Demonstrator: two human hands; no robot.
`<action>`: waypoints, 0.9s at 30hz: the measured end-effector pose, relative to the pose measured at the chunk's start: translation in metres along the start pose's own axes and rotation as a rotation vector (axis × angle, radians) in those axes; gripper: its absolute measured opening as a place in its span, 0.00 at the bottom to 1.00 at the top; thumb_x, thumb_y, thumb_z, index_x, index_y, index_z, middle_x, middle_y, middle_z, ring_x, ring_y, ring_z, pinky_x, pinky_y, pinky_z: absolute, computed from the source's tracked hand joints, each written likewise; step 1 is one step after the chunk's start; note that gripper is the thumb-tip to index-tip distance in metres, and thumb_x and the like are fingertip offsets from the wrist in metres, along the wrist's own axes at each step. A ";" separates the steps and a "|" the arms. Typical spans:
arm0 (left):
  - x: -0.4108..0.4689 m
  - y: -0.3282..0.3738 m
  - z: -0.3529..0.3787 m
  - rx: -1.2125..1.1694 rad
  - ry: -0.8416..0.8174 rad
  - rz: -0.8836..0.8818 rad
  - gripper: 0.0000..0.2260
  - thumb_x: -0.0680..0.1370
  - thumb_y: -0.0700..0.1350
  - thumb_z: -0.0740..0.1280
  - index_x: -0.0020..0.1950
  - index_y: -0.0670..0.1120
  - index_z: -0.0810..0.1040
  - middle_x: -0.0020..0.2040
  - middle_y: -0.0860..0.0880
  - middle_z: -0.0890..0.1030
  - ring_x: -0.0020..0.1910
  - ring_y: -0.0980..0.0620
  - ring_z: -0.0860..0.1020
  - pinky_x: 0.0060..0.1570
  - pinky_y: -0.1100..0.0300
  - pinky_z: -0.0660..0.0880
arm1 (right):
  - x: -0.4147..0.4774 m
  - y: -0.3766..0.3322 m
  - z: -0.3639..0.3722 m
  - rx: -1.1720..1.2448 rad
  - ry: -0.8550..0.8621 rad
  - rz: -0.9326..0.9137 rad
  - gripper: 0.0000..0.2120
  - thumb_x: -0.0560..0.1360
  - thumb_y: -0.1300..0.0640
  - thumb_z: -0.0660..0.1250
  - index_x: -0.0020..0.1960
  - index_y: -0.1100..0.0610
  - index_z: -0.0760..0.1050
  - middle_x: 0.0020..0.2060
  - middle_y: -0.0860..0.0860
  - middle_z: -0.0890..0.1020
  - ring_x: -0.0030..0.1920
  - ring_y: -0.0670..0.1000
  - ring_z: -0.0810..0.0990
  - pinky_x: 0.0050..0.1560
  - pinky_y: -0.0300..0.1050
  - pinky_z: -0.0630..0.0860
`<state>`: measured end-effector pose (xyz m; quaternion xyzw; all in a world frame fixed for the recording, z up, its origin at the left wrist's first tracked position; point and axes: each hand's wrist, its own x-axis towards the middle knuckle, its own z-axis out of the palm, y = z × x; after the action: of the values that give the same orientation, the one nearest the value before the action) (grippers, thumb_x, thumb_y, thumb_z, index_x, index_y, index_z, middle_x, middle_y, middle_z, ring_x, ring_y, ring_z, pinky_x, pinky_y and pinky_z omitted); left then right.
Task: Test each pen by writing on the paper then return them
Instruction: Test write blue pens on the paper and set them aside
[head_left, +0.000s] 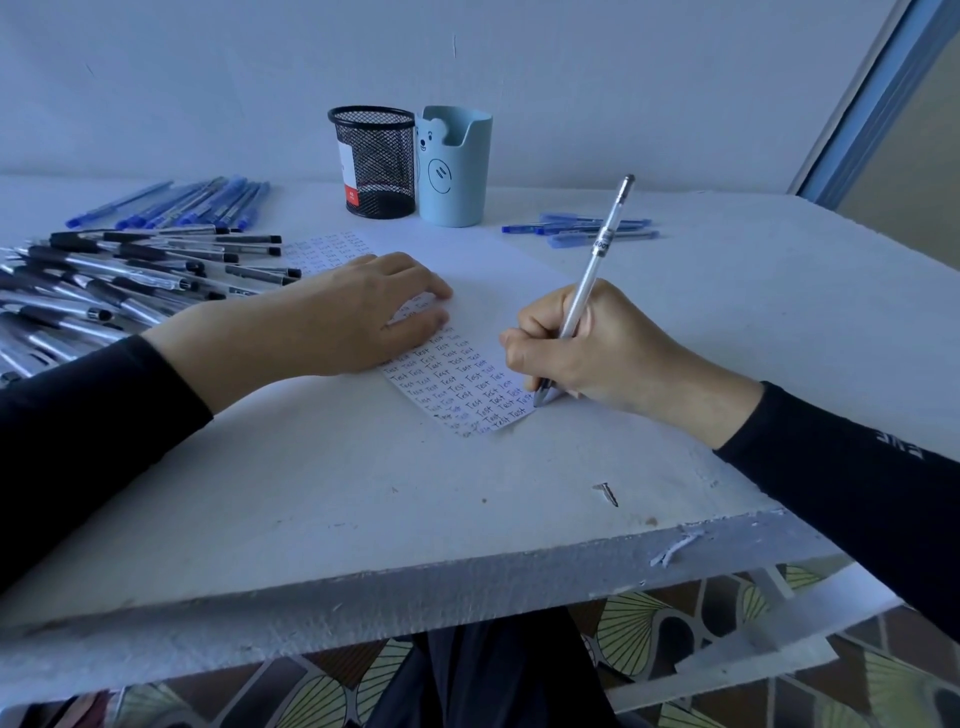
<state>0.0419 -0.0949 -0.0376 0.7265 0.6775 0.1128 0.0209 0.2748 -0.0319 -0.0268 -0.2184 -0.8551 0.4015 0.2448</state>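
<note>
My right hand (587, 348) grips a white pen (597, 260) with its tip touching the near right corner of the paper (488, 270). The sheet is covered in rows of the handwritten word "Test" in black and blue. My left hand (358, 312) lies flat on the paper, fingers spread, and hides the middle of the writing. A big heap of black-capped pens (130, 280) lies at the left, with blue pens (192, 205) behind it. Several more blue pens (587, 228) lie at the back right.
A black mesh pen cup (374, 161) and a light blue bear-face cup (454, 166) stand at the back by the wall. The white foam tabletop (363, 493) has a chipped near edge, with a small dark mark (607, 492) on it. Patterned floor shows below.
</note>
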 end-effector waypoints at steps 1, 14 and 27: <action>0.000 0.000 0.000 -0.001 0.002 0.001 0.32 0.71 0.71 0.45 0.69 0.59 0.69 0.68 0.53 0.70 0.67 0.50 0.69 0.67 0.45 0.68 | 0.000 0.000 0.000 0.006 0.002 0.003 0.23 0.75 0.67 0.67 0.26 0.60 0.60 0.18 0.44 0.65 0.26 0.43 0.76 0.29 0.32 0.72; -0.001 0.001 -0.001 0.003 0.004 0.003 0.33 0.71 0.71 0.45 0.69 0.58 0.69 0.68 0.54 0.71 0.67 0.50 0.69 0.68 0.46 0.67 | 0.002 0.001 0.000 0.008 0.036 -0.012 0.23 0.76 0.65 0.67 0.26 0.61 0.61 0.22 0.52 0.63 0.28 0.48 0.77 0.31 0.33 0.73; -0.004 0.007 -0.004 -0.008 -0.009 -0.032 0.31 0.74 0.72 0.46 0.69 0.57 0.70 0.68 0.53 0.71 0.67 0.50 0.69 0.68 0.46 0.66 | 0.000 -0.002 -0.002 -0.002 0.012 0.005 0.25 0.76 0.67 0.66 0.25 0.56 0.59 0.19 0.42 0.68 0.26 0.41 0.75 0.31 0.35 0.74</action>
<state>0.0476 -0.0996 -0.0325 0.7161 0.6883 0.1122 0.0287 0.2754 -0.0317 -0.0235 -0.2233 -0.8533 0.4002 0.2487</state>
